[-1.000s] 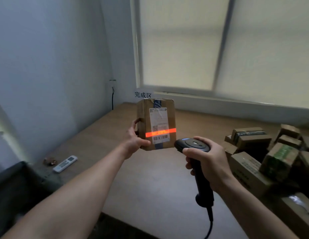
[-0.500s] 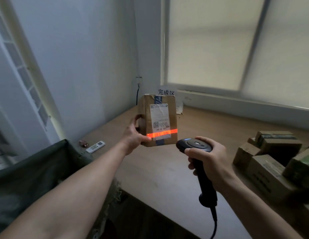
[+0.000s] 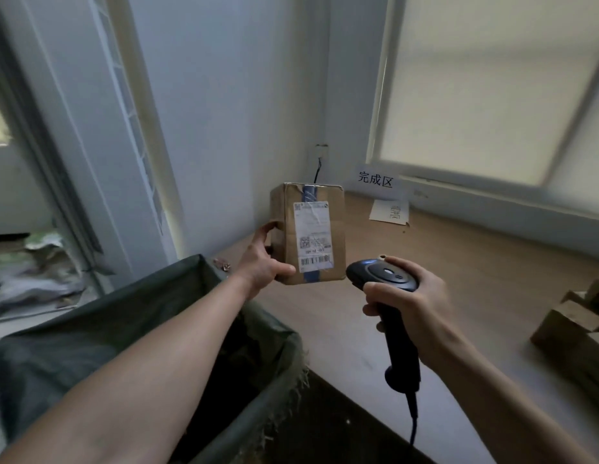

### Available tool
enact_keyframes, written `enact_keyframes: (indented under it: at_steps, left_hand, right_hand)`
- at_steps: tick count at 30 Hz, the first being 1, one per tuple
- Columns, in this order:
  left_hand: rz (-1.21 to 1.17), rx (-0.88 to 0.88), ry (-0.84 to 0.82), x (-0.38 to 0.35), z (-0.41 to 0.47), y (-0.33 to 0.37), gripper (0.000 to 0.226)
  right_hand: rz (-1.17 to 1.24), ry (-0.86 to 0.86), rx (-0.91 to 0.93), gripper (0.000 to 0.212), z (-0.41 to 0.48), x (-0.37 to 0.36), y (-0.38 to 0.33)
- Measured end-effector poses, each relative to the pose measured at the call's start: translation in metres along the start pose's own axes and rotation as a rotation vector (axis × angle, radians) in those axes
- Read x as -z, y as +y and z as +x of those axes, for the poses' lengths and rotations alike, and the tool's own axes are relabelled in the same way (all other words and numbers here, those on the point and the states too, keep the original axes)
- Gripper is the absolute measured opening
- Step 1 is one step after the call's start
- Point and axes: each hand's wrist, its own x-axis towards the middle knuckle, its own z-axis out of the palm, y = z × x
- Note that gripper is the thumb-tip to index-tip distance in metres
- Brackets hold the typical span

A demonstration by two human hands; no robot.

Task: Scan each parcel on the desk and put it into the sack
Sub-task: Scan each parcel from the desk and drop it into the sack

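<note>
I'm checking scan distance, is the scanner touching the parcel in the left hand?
Cannot tell. In the head view the scanner appears right beside the parcel, at its lower right corner, but this single angle shows neither gap nor contact.

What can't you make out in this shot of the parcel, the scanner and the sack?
Head view throughout.
Label text on the parcel: too small and blurred to read.
Far fingers of the left hand: hidden behind the parcel.
Trigger of the scanner: covered by the grip of the right hand.
Inside of the sack: too dark to tell its contents.
Boxes at the right: cut off by the frame edge.
</note>
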Motion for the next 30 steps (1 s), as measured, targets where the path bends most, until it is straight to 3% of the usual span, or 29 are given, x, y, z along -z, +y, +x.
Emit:
enact_keyframes:
  at_steps: [10,16,21,25,30]
  left_hand:
    - [0.072,0.162,0.139,0.162,-0.032,-0.068,0.097]
    - [0.079,0.301,0.233,0.224,-0.074,-0.121,0.099]
    - [0.150,0.411,0.290,0.255,-0.103,-0.158,0.098]
    - [0.252,0.565,0.294,0.272,-0.119,-0.179,0.105]
    - [0.544,0.729,0.276,0.280,-0.129,-0.196,0.106]
  right_hand:
    - [0.044,-0.135,-0.034,0.072,0.014,-0.143,0.016]
    - [0.030,-0.244,-0.044,0.036,0.012,-0.208,0.034]
    - [0.051,-0.299,-0.096,0.027,0.013,-0.239,0.050]
    - [0.051,-0.326,-0.147,0.057,0.014,-0.255,0.065]
    - [0.042,-0.325,-0.178,0.066,0.015,-0.266,0.080]
